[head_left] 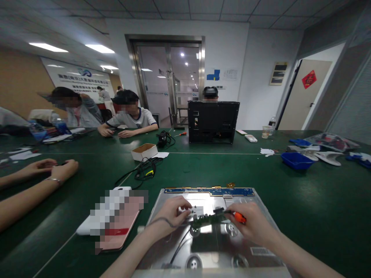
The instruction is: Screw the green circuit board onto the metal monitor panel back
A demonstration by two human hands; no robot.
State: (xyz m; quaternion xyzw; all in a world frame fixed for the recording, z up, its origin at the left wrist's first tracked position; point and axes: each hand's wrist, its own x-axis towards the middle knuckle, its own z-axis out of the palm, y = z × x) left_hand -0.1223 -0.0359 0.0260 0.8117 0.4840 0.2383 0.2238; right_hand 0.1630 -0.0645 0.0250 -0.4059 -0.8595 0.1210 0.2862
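A silver metal panel [257, 210], the back of a flat screen, lies on the green table [319, 200] right in front of me. A small green circuit board [207, 219] sits on its middle. My left hand [171, 214] pinches the board's left end, fingers closed on it. My right hand [255, 226] is closed round an orange-handled screwdriver [239, 217], whose tip points left onto the board. A blue strip board [208, 191] runs along the panel's far edge. A thin black cable [181, 243] trails from the board toward me.
A pink phone [116, 227] lies left of the panel. Another person's forearms [34, 181] rest on the table at left. Farther off are a black cable bundle [145, 172], a cardboard box [144, 151], a black monitor back [213, 121], a blue tray [297, 160] and seated people.
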